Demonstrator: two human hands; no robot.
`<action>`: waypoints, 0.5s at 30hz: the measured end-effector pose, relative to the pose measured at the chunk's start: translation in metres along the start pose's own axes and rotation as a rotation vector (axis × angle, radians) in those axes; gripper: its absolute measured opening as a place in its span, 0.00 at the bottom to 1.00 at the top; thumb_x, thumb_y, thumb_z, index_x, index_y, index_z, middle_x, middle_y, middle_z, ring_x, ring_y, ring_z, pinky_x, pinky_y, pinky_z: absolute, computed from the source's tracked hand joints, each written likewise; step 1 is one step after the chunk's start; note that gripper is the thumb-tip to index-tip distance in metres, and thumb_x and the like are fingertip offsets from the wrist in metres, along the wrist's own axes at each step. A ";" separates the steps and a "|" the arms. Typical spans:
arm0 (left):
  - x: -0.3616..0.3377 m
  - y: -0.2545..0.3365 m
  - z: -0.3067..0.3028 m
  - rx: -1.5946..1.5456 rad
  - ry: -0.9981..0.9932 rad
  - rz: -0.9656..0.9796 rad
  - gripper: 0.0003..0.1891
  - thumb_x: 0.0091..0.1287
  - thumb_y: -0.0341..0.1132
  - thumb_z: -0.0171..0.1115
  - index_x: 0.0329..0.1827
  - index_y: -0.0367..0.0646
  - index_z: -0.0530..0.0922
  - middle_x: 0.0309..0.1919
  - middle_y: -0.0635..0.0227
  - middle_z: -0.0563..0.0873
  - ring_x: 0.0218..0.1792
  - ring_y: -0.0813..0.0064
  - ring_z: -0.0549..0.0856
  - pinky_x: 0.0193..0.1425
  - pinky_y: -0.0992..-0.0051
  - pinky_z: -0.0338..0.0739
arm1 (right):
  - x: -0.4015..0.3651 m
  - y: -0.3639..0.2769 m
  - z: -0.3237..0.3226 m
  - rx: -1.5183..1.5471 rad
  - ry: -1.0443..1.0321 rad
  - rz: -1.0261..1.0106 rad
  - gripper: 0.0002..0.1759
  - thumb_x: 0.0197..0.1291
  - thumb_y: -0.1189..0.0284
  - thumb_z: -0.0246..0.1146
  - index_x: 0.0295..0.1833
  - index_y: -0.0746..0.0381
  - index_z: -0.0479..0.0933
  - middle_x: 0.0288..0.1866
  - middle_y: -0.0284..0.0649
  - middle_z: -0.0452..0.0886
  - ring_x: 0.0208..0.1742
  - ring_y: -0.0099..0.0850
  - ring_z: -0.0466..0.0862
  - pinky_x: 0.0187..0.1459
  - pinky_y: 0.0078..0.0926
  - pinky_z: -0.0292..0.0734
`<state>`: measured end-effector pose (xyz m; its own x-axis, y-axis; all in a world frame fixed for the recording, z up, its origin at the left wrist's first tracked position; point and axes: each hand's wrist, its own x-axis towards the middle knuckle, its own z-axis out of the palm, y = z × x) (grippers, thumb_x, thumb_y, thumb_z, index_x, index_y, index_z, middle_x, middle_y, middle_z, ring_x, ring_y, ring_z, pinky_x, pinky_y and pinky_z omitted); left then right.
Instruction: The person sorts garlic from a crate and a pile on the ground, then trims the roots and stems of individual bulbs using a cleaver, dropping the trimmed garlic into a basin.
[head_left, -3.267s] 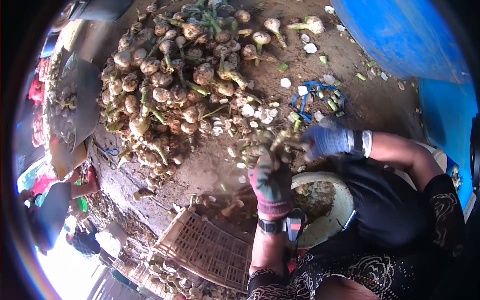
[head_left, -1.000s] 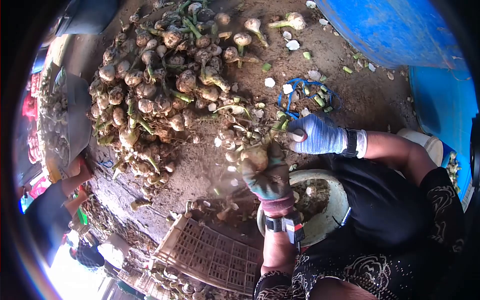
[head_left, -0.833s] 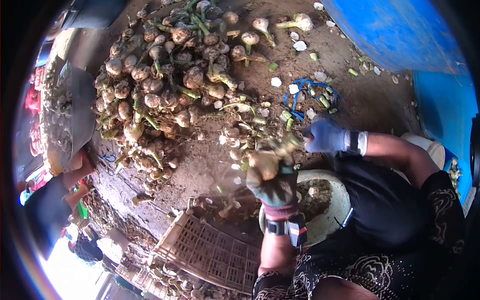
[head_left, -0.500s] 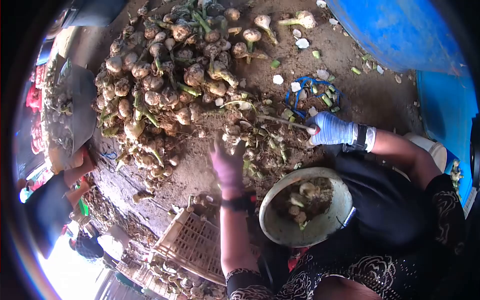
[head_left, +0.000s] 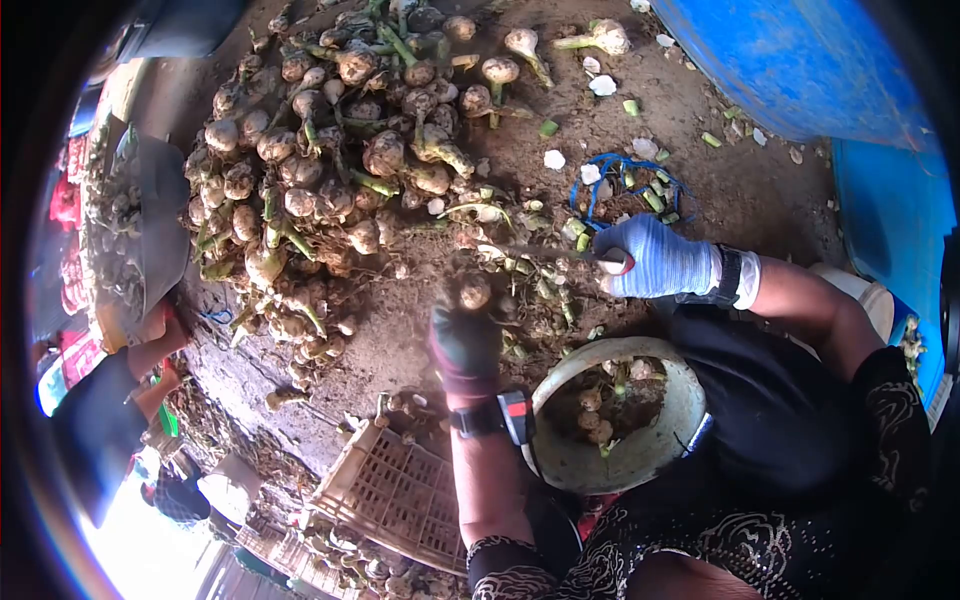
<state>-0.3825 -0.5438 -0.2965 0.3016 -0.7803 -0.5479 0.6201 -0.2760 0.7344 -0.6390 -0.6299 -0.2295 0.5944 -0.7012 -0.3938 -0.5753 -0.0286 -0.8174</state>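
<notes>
My left hand [head_left: 466, 345], in a dark, purplish glove and slightly blurred, is closed with a garlic bulb [head_left: 474, 292] at its fingertips. It is over the ground between the pile and the bucket. A blue-and-white striped glove covers my right hand [head_left: 650, 258], which is wrapped around a knife [head_left: 545, 251]. The knife's blade points left, above scattered stem cuttings [head_left: 535, 275]. Below my hands, a pale round bucket [head_left: 540, 450] holds several bulbs and dirt. A large pile of garlic bulbs with stems [head_left: 300, 170] lies to the upper left.
Blue string [head_left: 592, 200] and stem pieces lie beyond my right hand. A large blue container [head_left: 790, 65] stands at the upper right. At the lower left are a plastic crate [head_left: 390, 490] and another person's leg [head_left: 145, 365]. A grey tub [head_left: 163, 215] stands farther left.
My left hand, open before, has closed on a garlic bulb. The knife has shifted slightly left with my right hand. Bulbs inside the bucket have changed position.
</notes>
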 end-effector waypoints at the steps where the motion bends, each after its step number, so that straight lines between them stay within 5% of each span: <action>1: -0.014 0.015 0.021 -0.041 0.007 -0.094 0.19 0.72 0.46 0.49 0.52 0.40 0.77 0.42 0.55 0.85 0.30 0.66 0.82 0.28 0.71 0.78 | 0.001 -0.009 0.000 -0.029 -0.017 -0.013 0.09 0.44 0.70 0.65 0.33 0.62 0.78 0.20 0.40 0.75 0.23 0.32 0.76 0.29 0.29 0.72; 2: -0.023 0.020 0.028 -0.042 0.005 -0.095 0.19 0.72 0.46 0.49 0.52 0.40 0.77 0.42 0.55 0.85 0.30 0.66 0.82 0.28 0.71 0.78 | 0.002 -0.017 -0.001 -0.059 -0.032 -0.026 0.09 0.44 0.71 0.64 0.33 0.62 0.79 0.21 0.41 0.76 0.23 0.34 0.77 0.28 0.30 0.72; 3: -0.030 0.023 0.032 -0.199 -0.173 -0.198 0.16 0.70 0.38 0.52 0.54 0.38 0.74 0.45 0.56 0.83 0.32 0.69 0.83 0.29 0.75 0.80 | 0.002 -0.026 -0.004 -0.112 -0.061 -0.031 0.10 0.44 0.68 0.61 0.34 0.60 0.79 0.24 0.48 0.79 0.28 0.47 0.82 0.31 0.40 0.76; 4: -0.039 0.025 0.036 -0.356 -0.351 -0.301 0.16 0.68 0.31 0.55 0.57 0.36 0.72 0.48 0.57 0.82 0.34 0.73 0.84 0.30 0.79 0.82 | 0.001 -0.028 -0.002 -0.112 -0.059 -0.029 0.10 0.44 0.68 0.61 0.34 0.60 0.79 0.24 0.48 0.79 0.28 0.47 0.82 0.31 0.40 0.76; 5: -0.049 0.024 0.041 -0.037 -0.265 -0.174 0.21 0.68 0.50 0.56 0.51 0.42 0.76 0.40 0.61 0.83 0.30 0.69 0.82 0.27 0.73 0.76 | 0.000 -0.029 -0.001 -0.130 -0.051 -0.093 0.10 0.44 0.68 0.61 0.33 0.60 0.79 0.24 0.48 0.79 0.28 0.47 0.82 0.31 0.41 0.76; 6: -0.056 0.017 0.042 -0.045 -0.277 -0.101 0.15 0.67 0.42 0.59 0.50 0.42 0.77 0.38 0.64 0.83 0.29 0.73 0.81 0.26 0.76 0.73 | 0.000 -0.031 -0.001 -0.147 -0.042 -0.158 0.09 0.44 0.68 0.61 0.33 0.60 0.79 0.24 0.48 0.79 0.29 0.47 0.82 0.32 0.42 0.77; 8: -0.052 -0.004 0.007 1.198 -0.480 0.430 0.11 0.65 0.35 0.60 0.48 0.42 0.78 0.37 0.66 0.83 0.30 0.76 0.80 0.27 0.75 0.73 | -0.002 -0.036 -0.003 -0.223 -0.048 -0.191 0.09 0.43 0.70 0.60 0.32 0.59 0.79 0.24 0.47 0.79 0.29 0.47 0.82 0.32 0.43 0.76; 10: -0.064 -0.029 -0.016 1.044 -0.351 0.523 0.11 0.66 0.34 0.61 0.49 0.41 0.76 0.37 0.66 0.83 0.35 0.73 0.82 0.35 0.75 0.77 | -0.005 -0.044 -0.007 -0.270 -0.138 -0.260 0.09 0.42 0.71 0.60 0.32 0.59 0.79 0.24 0.46 0.79 0.28 0.47 0.81 0.31 0.44 0.76; 12: -0.085 -0.004 0.016 0.147 -0.301 -0.057 0.14 0.71 0.37 0.55 0.52 0.36 0.75 0.44 0.61 0.84 0.43 0.73 0.83 0.52 0.72 0.78 | -0.008 -0.042 -0.003 -0.348 -0.090 -0.321 0.09 0.41 0.71 0.61 0.32 0.59 0.78 0.23 0.45 0.78 0.28 0.46 0.82 0.31 0.44 0.75; 13: -0.086 -0.001 0.018 0.146 -0.303 -0.058 0.14 0.71 0.37 0.55 0.52 0.36 0.75 0.44 0.61 0.84 0.43 0.73 0.83 0.52 0.72 0.78 | -0.009 -0.042 -0.003 -0.378 -0.096 -0.323 0.09 0.41 0.70 0.61 0.31 0.60 0.78 0.23 0.45 0.78 0.28 0.46 0.82 0.31 0.44 0.75; 15: -0.088 0.002 0.018 0.713 -0.309 0.013 0.22 0.77 0.47 0.42 0.55 0.35 0.72 0.47 0.57 0.83 0.46 0.71 0.82 0.55 0.73 0.75 | -0.010 -0.042 -0.003 -0.407 -0.101 -0.324 0.08 0.41 0.70 0.62 0.31 0.60 0.77 0.23 0.44 0.78 0.28 0.46 0.82 0.31 0.44 0.75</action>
<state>-0.4205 -0.4860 -0.2394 0.0254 -0.8783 -0.4775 -0.0294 -0.4781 0.8778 -0.6230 -0.6238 -0.1898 0.8176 -0.5389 -0.2026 -0.5125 -0.5210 -0.6826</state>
